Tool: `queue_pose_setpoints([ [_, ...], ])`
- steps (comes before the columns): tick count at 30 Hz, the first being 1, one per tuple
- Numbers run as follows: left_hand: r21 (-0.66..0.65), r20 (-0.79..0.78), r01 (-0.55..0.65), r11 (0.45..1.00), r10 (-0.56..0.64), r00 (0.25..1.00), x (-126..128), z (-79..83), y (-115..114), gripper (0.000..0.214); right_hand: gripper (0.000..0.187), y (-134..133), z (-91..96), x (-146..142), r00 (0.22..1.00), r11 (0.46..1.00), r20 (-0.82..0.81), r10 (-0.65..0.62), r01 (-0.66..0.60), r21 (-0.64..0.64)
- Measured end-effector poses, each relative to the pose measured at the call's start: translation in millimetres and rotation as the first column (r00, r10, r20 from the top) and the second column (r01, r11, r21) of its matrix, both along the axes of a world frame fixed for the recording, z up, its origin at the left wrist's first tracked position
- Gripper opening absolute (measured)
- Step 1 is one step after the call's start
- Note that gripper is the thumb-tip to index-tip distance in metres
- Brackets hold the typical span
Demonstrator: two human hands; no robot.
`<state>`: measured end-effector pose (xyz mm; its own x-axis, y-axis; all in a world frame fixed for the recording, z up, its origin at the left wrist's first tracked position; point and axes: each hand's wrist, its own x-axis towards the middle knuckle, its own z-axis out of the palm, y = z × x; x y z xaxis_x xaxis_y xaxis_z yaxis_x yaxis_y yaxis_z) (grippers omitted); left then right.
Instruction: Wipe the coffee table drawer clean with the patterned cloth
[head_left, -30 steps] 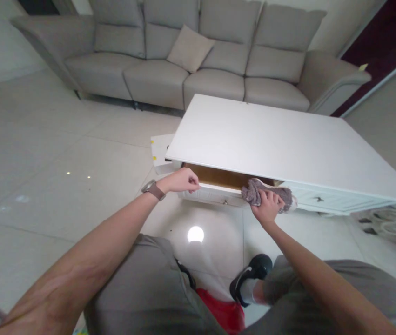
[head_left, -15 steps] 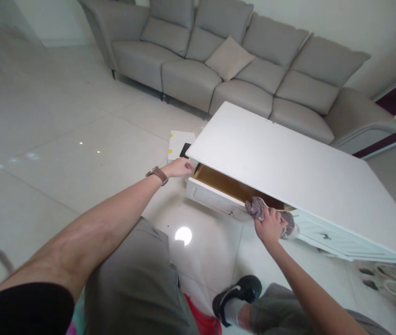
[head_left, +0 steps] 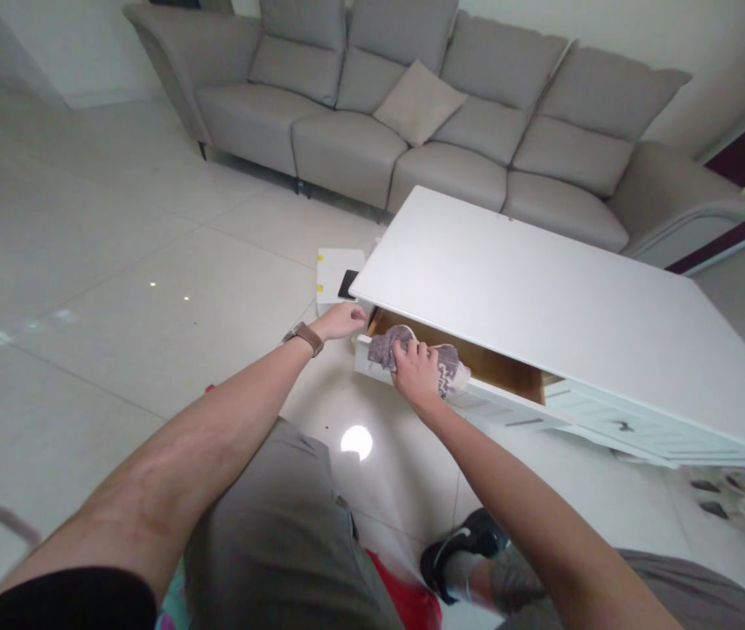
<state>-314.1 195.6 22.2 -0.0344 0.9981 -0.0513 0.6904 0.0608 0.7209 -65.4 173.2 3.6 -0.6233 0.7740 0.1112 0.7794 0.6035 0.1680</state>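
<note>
A white low table [head_left: 543, 297] stands in front of me with its left drawer [head_left: 503, 402] pulled partly out, showing a brown wooden inside. My right hand [head_left: 415, 374] presses a grey crumpled cloth [head_left: 385, 346] onto the drawer's top front edge near its left end. My left hand [head_left: 342, 321], with a brown watch on the wrist, grips the drawer's left corner with curled fingers.
A grey sectional sofa [head_left: 411, 122] with one loose cushion [head_left: 418, 103] stands behind the table. A white box with a dark object on it [head_left: 339, 278] lies on the tiled floor left of the table. A second drawer [head_left: 614, 424] is closed. My black shoe [head_left: 464, 547] is below.
My right hand has slid the cloth leftward along the drawer's front edge, from its right end to near its left end. My left hand has stayed at the drawer's left corner.
</note>
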Motion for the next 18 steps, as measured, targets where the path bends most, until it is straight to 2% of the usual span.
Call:
queue_pose_setpoints([
  [7, -0.044, 0.051, 0.013, 0.999, -0.011, 0.999, -1, -2.2, -1, 0.033, 0.042, 30, 17.2, -10, 0.979, 0.971, 0.12, 0.165, -0.14, -0.194],
  [13, -0.045, 0.089, 0.023, 0.999, -0.019, 0.996, -3, -9.1, 1, 0.035, 0.041, 43, 15.5, -9, 0.973, 0.959, 0.066, 0.222, -0.206, -0.195],
  [18, -0.091, 0.087, 0.085, 0.992, -0.077, 0.993, -6, -12.5, -4, 0.043, 0.044, 54, 17.8, -9, 0.984, 0.966, 0.021, 0.175, -0.167, -0.195],
])
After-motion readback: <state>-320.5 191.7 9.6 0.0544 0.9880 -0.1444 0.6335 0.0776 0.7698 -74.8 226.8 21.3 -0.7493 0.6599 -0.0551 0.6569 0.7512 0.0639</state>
